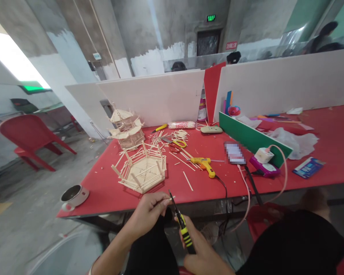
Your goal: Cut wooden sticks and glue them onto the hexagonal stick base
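Observation:
Over the table's front edge, my left hand pinches a short thin wooden stick, whose pale end sticks out past the fingertips. My right hand is wrapped round a cutter knife with a black and yellow-green handle. Its dark narrow blade points up and away from me and crosses the stick's end; whether it touches the wood I cannot tell. Just beyond my left hand stands an eight-sided wooden stick frame with upright posts and rails. A tiered wooden pagoda model stands behind it.
On the red table lie a yellow glue gun, scissors, loose sticks, a yellow knife and a phone. A mug stands at the left corner. Cables hang over the front edge.

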A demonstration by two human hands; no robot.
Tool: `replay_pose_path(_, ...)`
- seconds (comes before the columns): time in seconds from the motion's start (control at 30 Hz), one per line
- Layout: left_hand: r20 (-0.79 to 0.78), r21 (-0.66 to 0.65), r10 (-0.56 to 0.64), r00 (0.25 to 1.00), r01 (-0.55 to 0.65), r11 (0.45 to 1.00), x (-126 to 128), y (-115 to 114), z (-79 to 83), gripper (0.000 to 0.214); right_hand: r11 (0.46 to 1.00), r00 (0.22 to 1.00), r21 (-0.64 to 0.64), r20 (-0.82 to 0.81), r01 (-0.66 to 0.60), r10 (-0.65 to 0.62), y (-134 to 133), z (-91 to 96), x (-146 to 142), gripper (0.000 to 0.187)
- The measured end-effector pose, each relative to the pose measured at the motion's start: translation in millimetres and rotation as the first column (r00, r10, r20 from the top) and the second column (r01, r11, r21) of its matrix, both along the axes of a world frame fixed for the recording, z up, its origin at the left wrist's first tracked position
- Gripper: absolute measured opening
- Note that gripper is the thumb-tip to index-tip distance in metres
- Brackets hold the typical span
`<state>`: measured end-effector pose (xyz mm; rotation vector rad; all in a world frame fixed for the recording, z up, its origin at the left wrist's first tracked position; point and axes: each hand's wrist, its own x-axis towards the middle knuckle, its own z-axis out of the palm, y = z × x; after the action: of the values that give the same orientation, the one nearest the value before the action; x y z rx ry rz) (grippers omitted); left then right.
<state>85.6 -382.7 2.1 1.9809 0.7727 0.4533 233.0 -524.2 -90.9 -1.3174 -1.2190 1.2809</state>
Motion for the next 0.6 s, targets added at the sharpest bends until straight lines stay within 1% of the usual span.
replay_pose_path(0.07,-0.011,-0.039,-0.026,1.0,0.026,0.999,-1.2,-0.6,-1.0,0.04,0.997,0.993,0.072,0.115,0.029,-0.037,2.1,3.7,0.6,0.088)
replay_pose_path(0.13,-0.004,-0.057,-0.035,0.999,0.035,0.998,-1.7,-1.1,-1.4,0.041,0.993,0.969,0.103,0.232,0.061,-0.084,3.5,4.8,2.5,0.091)
replay_pose_path(0.23,0.037,-0.061,-0.039,0.999,0.041,0.997,-0.6,-0.9,-0.5,0.039,0.991,0.906,0.087,0.402,0.106,-0.132,3.3,4.2,6.5,0.093)
replay_pose_path(0.3,0.062,-0.047,-0.047,0.997,0.05,0.998,0.6,-0.2,1.1,0.038,0.99,0.875,0.08,0.464,0.116,-0.14,2.6,4.4,8.6,0.093)
replay_pose_path(0.4,0.076,-0.015,-0.066,0.995,0.067,0.998,1.3,0.9,3.5,0.038,0.989,0.868,0.101,0.475,0.109,-0.144,2.4,6.3,9.5,0.093)
replay_pose_path(0.6,0.044,0.036,-0.066,0.997,0.064,0.997,-2.1,0.6,3.7,0.04,0.99,0.905,0.105,0.407,0.088,-0.124,3.9,8.0,6.1,0.097)
